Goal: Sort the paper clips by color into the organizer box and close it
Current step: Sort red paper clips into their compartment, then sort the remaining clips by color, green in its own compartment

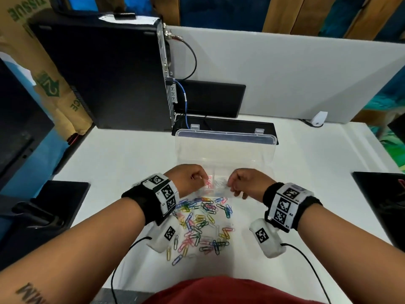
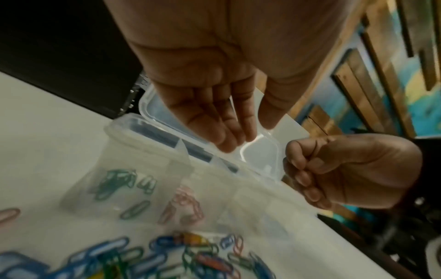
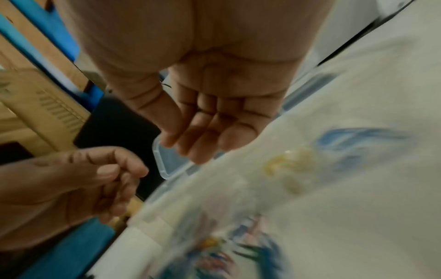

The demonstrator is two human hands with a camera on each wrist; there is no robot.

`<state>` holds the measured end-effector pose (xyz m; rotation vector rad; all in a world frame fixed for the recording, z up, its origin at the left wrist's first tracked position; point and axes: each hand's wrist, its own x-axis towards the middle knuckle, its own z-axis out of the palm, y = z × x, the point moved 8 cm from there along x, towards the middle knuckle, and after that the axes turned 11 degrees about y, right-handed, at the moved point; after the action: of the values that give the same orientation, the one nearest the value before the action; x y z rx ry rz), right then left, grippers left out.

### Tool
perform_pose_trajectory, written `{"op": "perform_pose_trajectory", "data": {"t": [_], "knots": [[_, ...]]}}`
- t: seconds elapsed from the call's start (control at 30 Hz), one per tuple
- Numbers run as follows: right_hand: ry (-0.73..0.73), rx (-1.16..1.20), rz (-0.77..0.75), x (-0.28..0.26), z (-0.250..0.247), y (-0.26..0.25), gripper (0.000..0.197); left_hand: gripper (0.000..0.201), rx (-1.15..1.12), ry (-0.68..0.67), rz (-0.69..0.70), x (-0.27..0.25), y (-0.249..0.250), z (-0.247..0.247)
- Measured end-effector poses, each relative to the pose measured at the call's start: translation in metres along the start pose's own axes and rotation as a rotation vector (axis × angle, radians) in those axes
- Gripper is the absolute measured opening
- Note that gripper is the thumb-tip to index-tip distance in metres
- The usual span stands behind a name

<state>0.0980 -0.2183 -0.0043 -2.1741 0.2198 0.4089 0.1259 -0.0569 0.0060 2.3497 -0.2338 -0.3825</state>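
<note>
Both hands, left hand (image 1: 189, 178) and right hand (image 1: 247, 183), hovered with relaxed, empty fingers over the open organizer box (image 1: 225, 150); few paper clips (image 2: 114, 181) were sorted, and most lay loose (image 1: 201, 224) on the worktop (image 1: 122, 154).

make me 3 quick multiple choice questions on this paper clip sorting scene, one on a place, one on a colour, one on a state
1. Where does the loose pile of clips lie?
A. in front of the organizer box, nearer the person
B. behind the box
C. on the computer tower

2. What colour are the clips in the box's end compartment beside the pink clips?
A. yellow
B. green
C. black

3. How is the lid?
A. shut
B. off on the table
C. open, upright

Key: 1 A, head view shows the pile between box and body. 2 B, left wrist view shows green. 3 C, it stands behind the box.
</note>
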Motion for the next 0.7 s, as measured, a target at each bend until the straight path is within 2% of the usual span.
{"op": "perform_pose_trajectory", "data": {"t": [0.1, 0.2, 0.27, 0.37, 0.5, 0.7], "knots": [[-0.078, -0.172, 0.036, -0.018, -0.003, 0.032, 0.022, 0.018, 0.202, -0.127, 0.118, -0.007, 0.01, 0.027], [-0.12, -0.447, 0.012, -0.029, -0.003, 0.061, 0.021, 0.027, 0.387, -0.213, 0.222, -0.012, 0.019, 0.053], [-0.113, -0.585, 0.017, -0.035, -0.002, 0.081, 0.013, 0.033, 0.5, -0.255, 0.28, -0.013, 0.022, 0.072], [-0.094, -0.617, 0.029, -0.04, 0.0, 0.103, 0.021, 0.041, 0.598, -0.312, 0.331, -0.01, 0.023, 0.095], [-0.1, -0.627, -0.032, -0.042, 0.004, 0.109, 0.033, 0.044, 0.689, -0.371, 0.395, -0.008, 0.029, 0.125], [-0.072, -0.642, -0.106, -0.041, 0.012, 0.107, 0.028, 0.034, 0.802, -0.325, 0.457, -0.003, 0.029, 0.139]]}}
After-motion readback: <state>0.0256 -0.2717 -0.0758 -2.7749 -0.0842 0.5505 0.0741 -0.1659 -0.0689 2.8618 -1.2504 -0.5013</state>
